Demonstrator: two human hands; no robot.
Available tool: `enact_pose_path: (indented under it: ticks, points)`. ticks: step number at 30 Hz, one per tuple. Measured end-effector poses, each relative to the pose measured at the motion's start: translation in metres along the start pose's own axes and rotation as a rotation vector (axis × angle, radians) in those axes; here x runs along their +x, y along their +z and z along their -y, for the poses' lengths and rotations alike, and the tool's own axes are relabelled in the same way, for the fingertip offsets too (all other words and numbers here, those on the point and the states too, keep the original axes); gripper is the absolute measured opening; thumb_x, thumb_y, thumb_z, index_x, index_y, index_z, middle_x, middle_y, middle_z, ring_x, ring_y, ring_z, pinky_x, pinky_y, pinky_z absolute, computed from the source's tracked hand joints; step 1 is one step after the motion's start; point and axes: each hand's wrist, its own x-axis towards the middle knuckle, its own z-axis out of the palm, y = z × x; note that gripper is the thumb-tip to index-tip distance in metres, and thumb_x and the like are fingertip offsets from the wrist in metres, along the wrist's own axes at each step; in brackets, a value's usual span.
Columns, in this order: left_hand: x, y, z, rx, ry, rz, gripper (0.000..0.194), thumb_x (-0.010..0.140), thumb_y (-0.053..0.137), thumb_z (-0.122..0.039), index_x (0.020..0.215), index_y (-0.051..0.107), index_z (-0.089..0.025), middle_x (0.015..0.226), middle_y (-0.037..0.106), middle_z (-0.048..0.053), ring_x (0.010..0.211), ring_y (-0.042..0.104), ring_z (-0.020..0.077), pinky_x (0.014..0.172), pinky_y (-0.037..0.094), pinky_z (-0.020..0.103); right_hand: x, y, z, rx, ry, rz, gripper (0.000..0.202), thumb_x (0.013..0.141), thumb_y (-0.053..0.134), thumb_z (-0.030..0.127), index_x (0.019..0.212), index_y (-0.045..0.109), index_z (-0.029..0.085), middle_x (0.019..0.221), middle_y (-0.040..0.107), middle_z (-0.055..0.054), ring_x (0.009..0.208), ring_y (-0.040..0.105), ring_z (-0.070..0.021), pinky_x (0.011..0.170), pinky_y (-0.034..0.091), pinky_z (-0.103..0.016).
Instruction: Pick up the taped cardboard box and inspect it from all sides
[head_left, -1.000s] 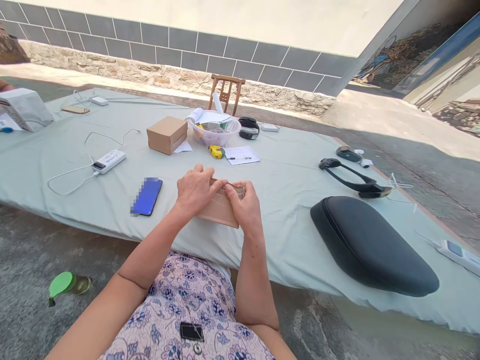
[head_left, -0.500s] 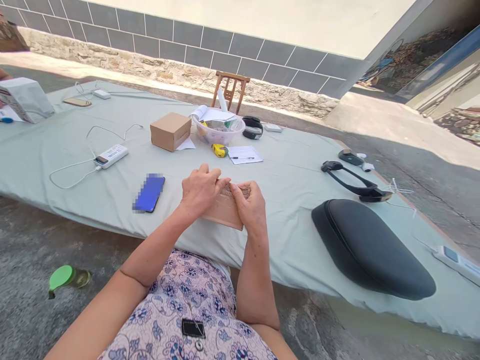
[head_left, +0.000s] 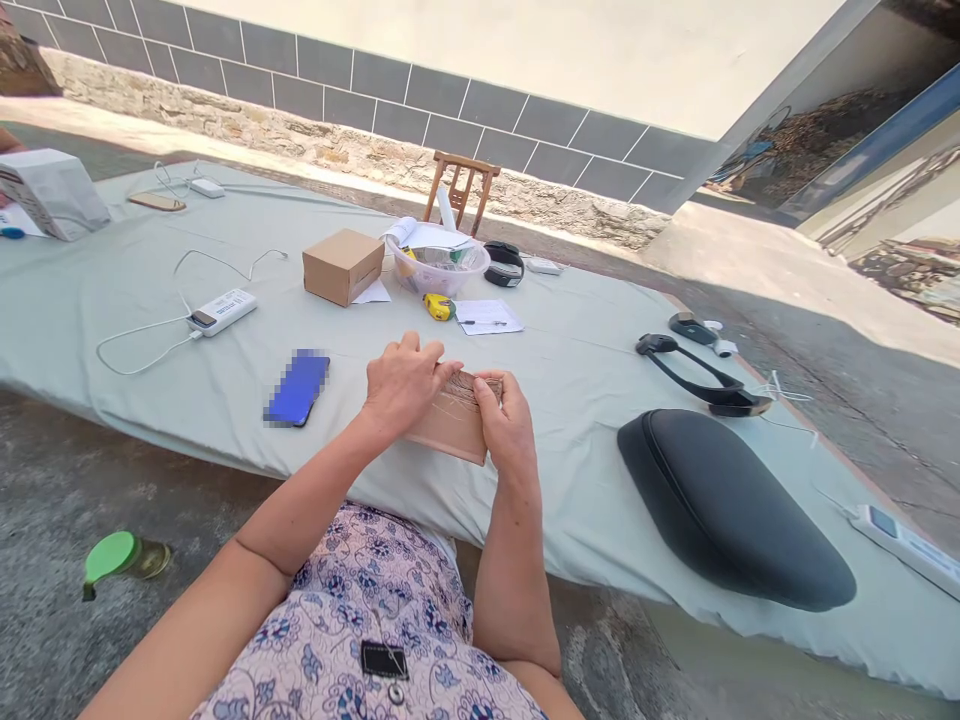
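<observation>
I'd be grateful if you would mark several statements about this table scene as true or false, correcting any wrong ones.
1. The left hand and right hand both hold a flat brown item. True.
2. The blue-screened phone lies to the right of both hands. False: it lies to their left.
3. A pen lies on a sheet of paper. True.
4. The green-lidded container is on the cloth-covered table. False: it is on the ground, beyond the table's near edge.
5. The large black padded object lies on the table, to the right of the hands. True.
</observation>
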Motion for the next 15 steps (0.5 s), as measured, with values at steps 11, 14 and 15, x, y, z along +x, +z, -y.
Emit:
enact_pose_path:
  ticks: [11, 14, 15]
  points:
    - [0.019, -0.006, 0.001, -0.010, 0.030, 0.027, 0.039, 0.097, 0.044, -0.056, 0.103, 0.068, -0.027, 0.107, 0.063, 0.008, 0.096, 0.064, 0.0256, 0.075, 0.045, 0.033, 0.014, -0.001, -0.002, 0.130, 0.054, 0.094, 0.031, 0.078, 0.062, 0.044, 0.103, 0.062, 0.025, 0.106, 0.068, -0.005, 0.097, 0.061, -0.0254, 0.081, 0.053, -0.040]
    - [0.021, -0.005, 0.001, 0.003, 0.028, 0.018, 0.039, 0.098, 0.043, -0.056, 0.102, 0.068, -0.026, 0.108, 0.063, 0.009, 0.096, 0.065, 0.0265, 0.074, 0.045, 0.034, 0.017, 0.002, -0.003, 0.138, 0.039, 0.057, 0.030, 0.079, 0.062, 0.045, 0.101, 0.062, 0.025, 0.104, 0.068, -0.005, 0.099, 0.061, -0.0260, 0.084, 0.053, -0.041]
    - [0.021, -0.004, 0.001, 0.010, 0.029, 0.016, 0.040, 0.098, 0.043, -0.056, 0.102, 0.068, -0.026, 0.109, 0.063, 0.009, 0.096, 0.065, 0.0268, 0.074, 0.045, 0.034, 0.017, 0.003, -0.003, 0.139, 0.035, 0.042, 0.029, 0.080, 0.062, 0.046, 0.100, 0.062, 0.025, 0.103, 0.068, -0.005, 0.100, 0.061, -0.0261, 0.085, 0.052, -0.041]
